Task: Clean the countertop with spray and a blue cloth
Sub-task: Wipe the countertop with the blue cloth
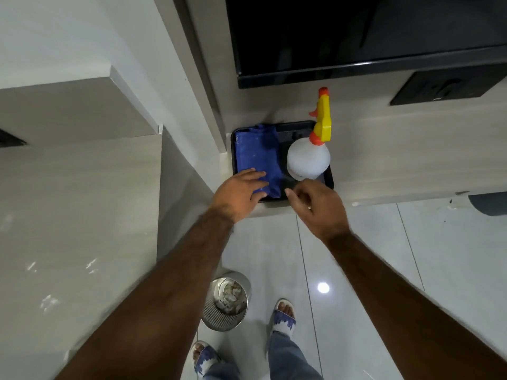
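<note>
Cloth [257, 154] under L hand [238, 195], spray btl [308, 160] just beyond R hand [319, 207]

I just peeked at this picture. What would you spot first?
The spray bottle with its yellow and orange top stands out, at the right of a black tray on the counter. Beside it lies a bright blue cloth, with the left hand resting on it; the right hand is close to the bottle.

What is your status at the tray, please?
Left hand open, fingers on blue cloth. Right hand loosely curled, empty, beside spray bottle. Both items in black tray; nothing in the way.
</note>
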Motion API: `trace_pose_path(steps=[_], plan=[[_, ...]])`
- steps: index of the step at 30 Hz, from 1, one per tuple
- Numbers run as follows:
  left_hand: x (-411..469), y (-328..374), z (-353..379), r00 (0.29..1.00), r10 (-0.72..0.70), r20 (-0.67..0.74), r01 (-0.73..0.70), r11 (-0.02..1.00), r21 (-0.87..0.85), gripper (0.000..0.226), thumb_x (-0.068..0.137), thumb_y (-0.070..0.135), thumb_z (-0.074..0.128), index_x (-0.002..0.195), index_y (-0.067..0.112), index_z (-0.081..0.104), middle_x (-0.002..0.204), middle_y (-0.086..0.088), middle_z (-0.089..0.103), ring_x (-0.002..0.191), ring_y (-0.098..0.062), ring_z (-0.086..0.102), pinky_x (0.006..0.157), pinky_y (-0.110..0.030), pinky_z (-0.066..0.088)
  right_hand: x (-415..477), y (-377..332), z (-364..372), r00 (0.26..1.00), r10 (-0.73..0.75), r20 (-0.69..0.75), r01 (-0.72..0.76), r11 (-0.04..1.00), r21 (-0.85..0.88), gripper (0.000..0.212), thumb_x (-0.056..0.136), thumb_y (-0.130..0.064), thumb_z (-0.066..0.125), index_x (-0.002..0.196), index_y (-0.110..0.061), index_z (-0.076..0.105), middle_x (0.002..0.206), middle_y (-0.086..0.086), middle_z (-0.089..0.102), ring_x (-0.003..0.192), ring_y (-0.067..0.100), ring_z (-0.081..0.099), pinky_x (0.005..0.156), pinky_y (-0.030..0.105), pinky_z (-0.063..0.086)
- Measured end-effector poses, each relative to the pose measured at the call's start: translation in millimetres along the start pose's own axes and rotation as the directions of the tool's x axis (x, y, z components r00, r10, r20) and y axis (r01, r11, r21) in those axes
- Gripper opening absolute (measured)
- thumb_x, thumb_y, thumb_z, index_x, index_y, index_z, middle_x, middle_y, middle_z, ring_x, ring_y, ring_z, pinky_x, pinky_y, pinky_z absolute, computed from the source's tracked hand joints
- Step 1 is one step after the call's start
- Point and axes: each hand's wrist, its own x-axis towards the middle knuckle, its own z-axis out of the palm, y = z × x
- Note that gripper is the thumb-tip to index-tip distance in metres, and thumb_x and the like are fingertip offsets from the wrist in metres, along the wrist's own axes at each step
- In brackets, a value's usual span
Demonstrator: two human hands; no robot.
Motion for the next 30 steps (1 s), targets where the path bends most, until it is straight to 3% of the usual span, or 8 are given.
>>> trace_pose_path(steps=[5, 8, 12, 16, 19, 22, 27, 30], plan=[[3.5, 15.7, -19.0, 0.951, -0.263, -0.160, 0.215, 0.940, -0.265, 0.028, 0.103, 0.034, 0.051, 0.129, 0.029, 0.061, 0.122, -0.003, 0.071, 0.108, -0.022, 0.066, 0.098, -0.033, 0.052, 0.1, -12.5, 9.5, 0.990, 0.138, 0.019, -0.140, 0.971, 0.194, 0.017, 0.094, -0.018, 0.068, 0.105, -0.023, 0.056, 0.088, -0.010, 0.066, 0.083, 0.008, 0.068, 0.073, 0.020, 0.056], [-4.5, 20.9, -47.0, 0.890, -0.330, -0.315, 0.107, 0.821, -0.560, 0.021, 0.100, 0.032, 0.056, 0.118, 0.025, 0.066, 0.101, 0.007, 0.073, 0.093, -0.007, 0.067, 0.086, -0.024, 0.054, 5.5, -34.5, 17.0, 0.965, 0.258, -0.039, -0.220, 0.885, 0.409, 0.026, 0.092, -0.023, 0.075, 0.104, -0.027, 0.053, 0.086, -0.010, 0.068, 0.082, 0.007, 0.071, 0.071, 0.018, 0.058], [-38.2, 13.4, -87.5, 0.880, -0.382, -0.283, -0.080, 0.467, -0.880, 0.013, 0.101, 0.020, 0.055, 0.108, 0.016, 0.065, 0.099, 0.000, 0.075, 0.091, -0.013, 0.068, 0.082, -0.029, 0.057, 18.7, -85.3, 31.6, 0.826, 0.559, 0.068, -0.368, 0.446, 0.816, 0.044, 0.085, -0.041, 0.083, 0.109, -0.024, 0.051, 0.098, 0.000, 0.063, 0.082, 0.013, 0.067, 0.075, 0.037, 0.061], [-97.6, -18.8, -112.9, 0.860, -0.471, -0.198, -0.160, 0.119, -0.980, 0.021, 0.100, 0.017, 0.054, 0.116, 0.009, 0.065, 0.108, -0.006, 0.073, 0.099, -0.019, 0.068, 0.089, -0.033, 0.055, 20.3, -131.7, 59.1, 0.771, 0.494, 0.401, -0.546, 0.190, 0.816, 0.080, 0.081, -0.063, 0.075, 0.142, -0.021, 0.045, 0.132, 0.002, 0.061, 0.114, 0.017, 0.065, 0.091, 0.035, 0.056], [-147.1, -48.9, -123.9, 0.863, -0.492, -0.116, -0.183, -0.088, -0.979, 0.027, 0.103, 0.013, 0.047, 0.120, 0.007, 0.067, 0.113, -0.010, 0.073, 0.102, -0.022, 0.070, 0.089, -0.035, 0.057, 16.8, -165.5, 85.2, 0.780, 0.215, 0.588, -0.626, 0.303, 0.719, 0.056, 0.090, -0.059, 0.067, 0.132, -0.022, 0.062, 0.123, 0.005, 0.072, 0.115, 0.025, 0.068, 0.098, 0.042, 0.055], [-202.9, -78.7, -134.0, 0.871, -0.489, -0.044, -0.166, -0.209, -0.964, 0.028, 0.103, 0.014, 0.045, 0.116, 0.004, 0.068, 0.107, -0.015, 0.075, 0.096, -0.027, 0.073, 0.086, -0.037, 0.059, 13.0, -207.3, 117.8, 0.765, -0.036, 0.643, -0.525, 0.543, 0.655, 0.039, 0.092, -0.031, 0.075, 0.129, -0.026, 0.067, 0.116, -0.006, 0.071, 0.112, 0.011, 0.066, 0.099, 0.029, 0.051], [-294.5, -129.9, -146.9, 0.851, -0.525, 0.011, -0.157, -0.275, -0.948, 0.036, 0.100, 0.031, 0.048, 0.109, 0.009, 0.075, 0.103, -0.014, 0.075, 0.095, -0.027, 0.073, 0.080, -0.035, 0.058, 3.9, -283.7, 171.3, 0.494, -0.368, 0.788, -0.432, 0.682, 0.589, 0.039, 0.091, -0.020, 0.076, 0.129, -0.018, 0.070, 0.132, 0.002, 0.072, 0.127, 0.017, 0.065, 0.111, 0.033, 0.050], [-339.6, -155.6, -149.9, 0.777, -0.629, -0.015, -0.360, -0.424, -0.831, 0.054, 0.093, 0.049, 0.056, 0.119, 0.005, 0.072, 0.114, -0.019, 0.071, 0.107, -0.031, 0.069, 0.093, -0.042, 0.056, -7.7, -334.5, 213.4, 0.478, -0.335, 0.812, -0.476, 0.678, 0.560, 0.027, 0.092, -0.025, 0.075, 0.116, -0.013, 0.075, 0.123, 0.012, 0.075, 0.115, 0.025, 0.071, 0.106, 0.048, 0.052]])
